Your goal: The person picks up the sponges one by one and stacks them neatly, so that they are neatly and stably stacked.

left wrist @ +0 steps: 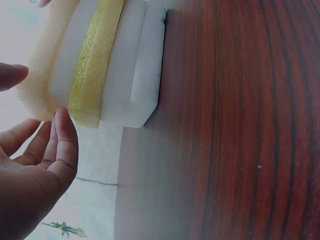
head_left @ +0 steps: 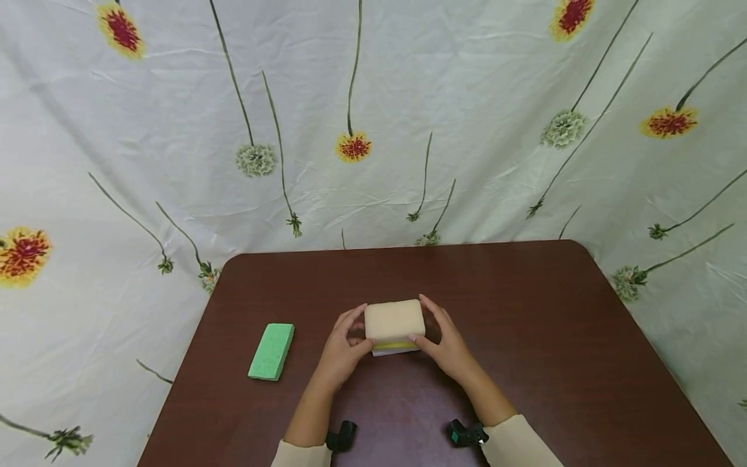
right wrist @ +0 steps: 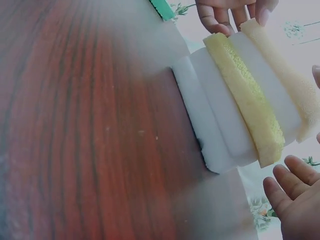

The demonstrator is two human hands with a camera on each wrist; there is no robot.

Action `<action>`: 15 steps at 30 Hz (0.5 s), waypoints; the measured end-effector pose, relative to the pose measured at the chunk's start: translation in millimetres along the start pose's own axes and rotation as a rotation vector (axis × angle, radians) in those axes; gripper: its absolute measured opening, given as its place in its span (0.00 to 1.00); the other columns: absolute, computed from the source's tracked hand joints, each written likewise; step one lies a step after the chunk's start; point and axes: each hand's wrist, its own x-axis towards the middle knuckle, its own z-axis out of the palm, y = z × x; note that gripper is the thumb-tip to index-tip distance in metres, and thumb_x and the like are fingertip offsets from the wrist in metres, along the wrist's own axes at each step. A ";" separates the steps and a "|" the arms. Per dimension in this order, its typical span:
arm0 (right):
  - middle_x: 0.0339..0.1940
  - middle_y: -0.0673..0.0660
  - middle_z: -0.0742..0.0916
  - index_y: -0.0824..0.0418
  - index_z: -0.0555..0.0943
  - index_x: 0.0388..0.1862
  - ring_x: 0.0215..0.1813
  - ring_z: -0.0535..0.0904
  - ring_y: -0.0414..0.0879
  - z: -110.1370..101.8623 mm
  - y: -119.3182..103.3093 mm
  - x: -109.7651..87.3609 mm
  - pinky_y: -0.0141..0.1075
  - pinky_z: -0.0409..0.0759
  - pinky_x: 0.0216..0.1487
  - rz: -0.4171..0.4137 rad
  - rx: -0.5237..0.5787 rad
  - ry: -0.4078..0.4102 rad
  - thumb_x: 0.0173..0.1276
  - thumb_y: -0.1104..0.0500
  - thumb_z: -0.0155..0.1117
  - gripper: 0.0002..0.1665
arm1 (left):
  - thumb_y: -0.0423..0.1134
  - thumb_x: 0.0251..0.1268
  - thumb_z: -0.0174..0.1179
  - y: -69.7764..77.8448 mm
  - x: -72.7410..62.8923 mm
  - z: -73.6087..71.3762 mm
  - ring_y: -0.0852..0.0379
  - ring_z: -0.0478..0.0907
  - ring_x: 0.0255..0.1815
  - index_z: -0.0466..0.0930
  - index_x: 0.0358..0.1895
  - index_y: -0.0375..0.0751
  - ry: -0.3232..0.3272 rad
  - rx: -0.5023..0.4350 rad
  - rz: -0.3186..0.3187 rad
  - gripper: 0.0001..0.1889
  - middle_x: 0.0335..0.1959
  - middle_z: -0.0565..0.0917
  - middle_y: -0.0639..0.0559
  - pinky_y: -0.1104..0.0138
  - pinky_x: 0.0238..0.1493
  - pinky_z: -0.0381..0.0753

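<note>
A stack of sponge blocks stands on the table between both hands. On top lies a cream sponge [head_left: 394, 321]; below it come a white block [right wrist: 265, 80], a yellow sponge [left wrist: 92, 65] and more white blocks [left wrist: 147, 75] at the bottom. My left hand [head_left: 343, 350] holds the cream sponge's left end, thumb at the front and fingertips along its side. At the other end my right hand [head_left: 448, 344] has its thumb on the front corner and index fingertip at the back corner. Its other fingers [right wrist: 287, 182] spread beside the stack, apart from it in the right wrist view.
A green sponge [head_left: 272, 352] lies flat on the dark red-brown table [head_left: 525, 311], left of the stack. Behind the table hangs a white cloth [head_left: 478, 117] printed with flowers. Black wrist cameras [head_left: 341, 436] sit on both wrists.
</note>
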 end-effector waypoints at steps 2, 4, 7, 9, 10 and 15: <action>0.76 0.60 0.69 0.44 0.60 0.81 0.77 0.65 0.62 -0.4 -1.8 0.7 0.59 0.67 0.73 -0.015 -0.012 0.002 0.69 0.53 0.71 0.46 | 0.30 0.58 0.67 -0.3 0.5 0.0 0.51 0.79 0.44 0.68 0.74 0.57 -0.003 0.004 0.002 0.39 0.72 0.68 0.54 0.67 0.38 0.80; 0.75 0.58 0.69 0.38 0.61 0.79 0.78 0.64 0.61 -0.3 -4.1 1.1 0.61 0.65 0.73 0.002 -0.030 0.001 0.69 0.50 0.70 0.44 | 0.30 0.57 0.67 -0.5 0.7 -0.2 0.50 0.79 0.46 0.69 0.74 0.57 -0.003 0.009 0.007 0.39 0.72 0.68 0.54 0.67 0.38 0.80; 0.75 0.55 0.71 0.32 0.62 0.77 0.78 0.64 0.60 0.1 -7.1 1.3 0.64 0.63 0.73 0.037 -0.055 -0.003 0.69 0.46 0.70 0.42 | 0.30 0.57 0.67 -0.1 0.4 -0.7 0.50 0.78 0.48 0.69 0.73 0.57 -0.003 0.012 0.009 0.38 0.72 0.69 0.54 0.67 0.40 0.80; 0.74 0.54 0.71 0.33 0.63 0.77 0.78 0.64 0.59 0.1 -8.0 1.2 0.66 0.62 0.73 0.052 -0.059 -0.004 0.68 0.45 0.70 0.41 | 0.31 0.58 0.67 -0.1 0.2 -0.6 0.50 0.79 0.47 0.69 0.74 0.56 -0.003 0.013 0.002 0.38 0.72 0.68 0.54 0.67 0.39 0.80; 0.74 0.54 0.72 0.34 0.64 0.76 0.78 0.64 0.58 0.0 -8.3 1.1 0.66 0.62 0.73 0.057 -0.054 -0.004 0.68 0.45 0.70 0.40 | 0.31 0.58 0.67 0.1 0.0 -0.6 0.50 0.78 0.47 0.69 0.74 0.56 -0.003 0.013 -0.001 0.38 0.72 0.68 0.54 0.67 0.39 0.80; 0.76 0.53 0.72 0.38 0.65 0.76 0.78 0.64 0.56 -0.2 -8.5 1.3 0.64 0.62 0.73 0.049 -0.050 0.001 0.68 0.46 0.71 0.40 | 0.31 0.57 0.67 -0.8 -0.1 -1.1 0.52 0.79 0.44 0.69 0.74 0.56 -0.006 0.008 -0.007 0.38 0.72 0.69 0.54 0.67 0.37 0.79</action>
